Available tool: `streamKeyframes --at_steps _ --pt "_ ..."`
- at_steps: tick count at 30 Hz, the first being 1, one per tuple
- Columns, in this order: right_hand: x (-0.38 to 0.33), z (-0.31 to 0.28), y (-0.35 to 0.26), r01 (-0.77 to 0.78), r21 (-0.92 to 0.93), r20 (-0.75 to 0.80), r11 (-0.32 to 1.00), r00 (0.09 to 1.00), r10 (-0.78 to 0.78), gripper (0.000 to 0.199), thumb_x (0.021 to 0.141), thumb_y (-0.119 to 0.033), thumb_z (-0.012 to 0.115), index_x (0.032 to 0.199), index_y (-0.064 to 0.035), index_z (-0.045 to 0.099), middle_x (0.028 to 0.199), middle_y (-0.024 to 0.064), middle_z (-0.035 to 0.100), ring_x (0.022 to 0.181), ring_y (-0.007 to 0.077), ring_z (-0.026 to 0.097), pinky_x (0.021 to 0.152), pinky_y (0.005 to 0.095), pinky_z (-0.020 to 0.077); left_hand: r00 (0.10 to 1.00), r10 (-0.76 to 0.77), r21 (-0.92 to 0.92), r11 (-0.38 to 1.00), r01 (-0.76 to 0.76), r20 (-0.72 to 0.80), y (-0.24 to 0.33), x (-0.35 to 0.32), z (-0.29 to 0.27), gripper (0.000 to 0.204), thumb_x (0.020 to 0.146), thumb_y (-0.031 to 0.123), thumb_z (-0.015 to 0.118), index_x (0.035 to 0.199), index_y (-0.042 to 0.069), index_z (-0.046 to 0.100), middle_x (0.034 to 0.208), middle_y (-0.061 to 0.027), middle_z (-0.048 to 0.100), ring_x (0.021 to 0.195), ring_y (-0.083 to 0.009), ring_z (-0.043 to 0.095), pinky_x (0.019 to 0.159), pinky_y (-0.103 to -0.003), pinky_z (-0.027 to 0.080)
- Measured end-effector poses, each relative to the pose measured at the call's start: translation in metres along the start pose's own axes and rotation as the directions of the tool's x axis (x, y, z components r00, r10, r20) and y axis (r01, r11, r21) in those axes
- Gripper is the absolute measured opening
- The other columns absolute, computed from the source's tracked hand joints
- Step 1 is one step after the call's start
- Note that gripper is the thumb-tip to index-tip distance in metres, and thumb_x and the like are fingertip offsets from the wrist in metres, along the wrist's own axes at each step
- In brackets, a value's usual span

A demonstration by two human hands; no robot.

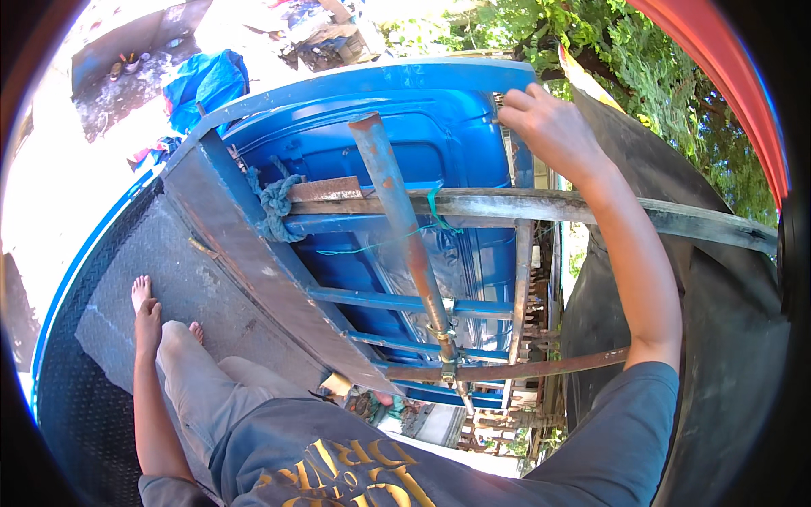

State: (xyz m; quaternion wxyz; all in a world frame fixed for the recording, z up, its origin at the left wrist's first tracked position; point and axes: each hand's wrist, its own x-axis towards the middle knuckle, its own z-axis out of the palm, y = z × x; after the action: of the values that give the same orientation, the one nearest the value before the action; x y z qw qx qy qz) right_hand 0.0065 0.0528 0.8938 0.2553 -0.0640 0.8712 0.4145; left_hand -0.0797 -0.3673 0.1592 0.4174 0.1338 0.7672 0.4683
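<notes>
My right hand [553, 133] is raised to the upper right corner of a blue metal frame [397, 76]. Its fingers are curled closed against the corner, and anything inside them is hidden. Low on the left, my left hand [148, 325] hangs beside my knee in a loose fist, with nothing visible in it. Within the frame lie pressed blue metal panels [380, 152]. A rusty blue pole [397, 203] slants across them, clamped near its lower end. Below my right hand, a weathered wooden beam [507, 203] crosses the frame, with thin green string [435, 207] tied around it.
Thick blue rope [274, 203] is knotted at the frame's left side. I stand barefoot on a grey sheet [169, 279] over black textured flooring [89, 422]. A dark tarp [726, 355] hangs at right, below leafy branches [667, 76]. A blue tarp [207, 84] lies at far left.
</notes>
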Motion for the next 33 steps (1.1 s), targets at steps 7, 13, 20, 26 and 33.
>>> streamKeyframes --at_steps 7,13,20,26,33 --pt "-0.029 0.014 -0.012 -0.029 0.167 0.174 0.986 0.985 0.0 0.011 0.084 -0.01 0.065 0.093 -0.0118 0.07 0.093 0.0034 0.062 0.093 0.0263 0.064 0.076 0.0383 0.0579 0.973 0.225 0.488 0.856 -0.174 -0.048 0.107 -0.021 0.005 0.028 0.098 0.014 0.064 0.12 -0.003 0.066 0.126 -0.0228 0.068 0.136 -0.0316 0.053 0.115 -0.039 0.037" --pt "-0.039 0.002 -0.021 -0.115 0.153 0.335 0.982 0.94 0.058 0.006 0.086 -0.012 0.067 0.091 -0.0108 0.071 0.097 0.0036 0.064 0.097 0.0265 0.065 0.077 0.0384 0.0586 0.935 0.328 -0.17 0.938 -0.303 0.138 0.245 -0.037 0.024 0.031 0.099 0.014 0.065 0.126 -0.001 0.065 0.118 -0.0165 0.07 0.108 -0.0235 0.069 0.095 -0.035 0.054" --pt "-0.083 -0.078 -0.081 -0.33 0.278 0.129 0.902 0.943 0.306 0.011 0.085 -0.008 0.067 0.095 -0.0081 0.064 0.097 0.0066 0.058 0.094 0.0275 0.063 0.074 0.0399 0.0565 0.552 0.612 -0.273 0.771 -0.576 0.566 0.473 -0.13 0.039 0.043 0.096 0.022 0.068 0.134 0.002 0.063 0.12 -0.0136 0.071 0.106 -0.0239 0.07 0.092 -0.036 0.054" --pt "-0.158 -0.003 -0.22 -0.531 0.789 0.23 0.31 0.723 0.652 0.022 0.089 -0.016 0.073 0.106 -0.0041 0.066 0.103 0.0118 0.061 0.101 0.0337 0.062 0.084 0.0437 0.0516 0.394 0.609 -0.428 0.779 -0.458 0.688 0.536 -0.177 0.027 0.047 0.101 0.038 0.062 0.126 -0.002 0.066 0.117 -0.0158 0.071 0.107 -0.0246 0.069 0.092 -0.037 0.053" --pt "-0.173 0.11 -0.477 -0.588 0.573 0.82 -0.571 0.417 0.393 0.027 0.092 -0.018 0.071 0.111 0.0007 0.067 0.114 0.0185 0.066 0.111 0.0398 0.062 0.094 0.0461 0.0491 -0.079 0.666 -0.657 0.698 -0.284 0.742 0.578 -0.237 0.024 0.068 0.097 0.059 0.057 0.11 -0.006 0.07 0.103 -0.0182 0.071 0.095 -0.0307 0.069 0.086 -0.04 0.053"
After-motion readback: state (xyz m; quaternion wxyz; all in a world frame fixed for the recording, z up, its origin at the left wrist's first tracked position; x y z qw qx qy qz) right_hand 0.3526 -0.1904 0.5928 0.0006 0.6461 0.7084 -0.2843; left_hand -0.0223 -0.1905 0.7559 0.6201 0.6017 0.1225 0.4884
